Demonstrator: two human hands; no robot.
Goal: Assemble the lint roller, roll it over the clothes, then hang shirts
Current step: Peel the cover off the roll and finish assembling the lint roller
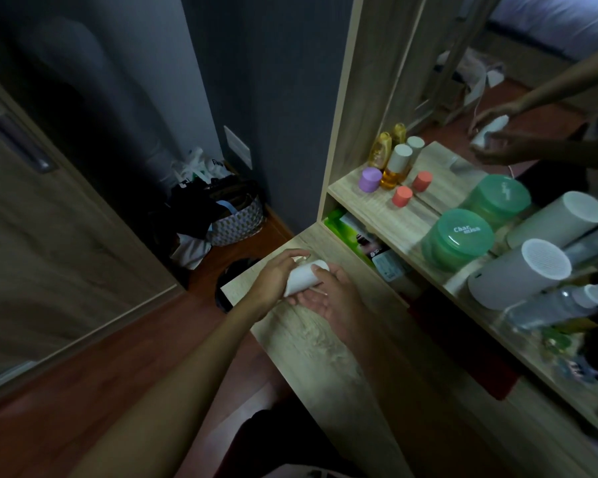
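we hold the white lint roller roll [302, 276] near the bench's [311, 339] far left corner, left hand [278, 276] and right hand [328, 298] fingers clamped around it

The table [311, 343] has a pale wood-grain surface with a matt finish, and the shelf [377, 205] on the far right has the same look. The white roll [302, 276] held in both hands looks like smooth matt paper. The green round box [458, 238] is of half-clear plastic with a light shine. The amber bottle [392, 174] is glossy and clear. The floor [83, 374] is reddish wood, smooth with a weak gloss. The basket [237, 222] on the far floor looks like patterned cloth.
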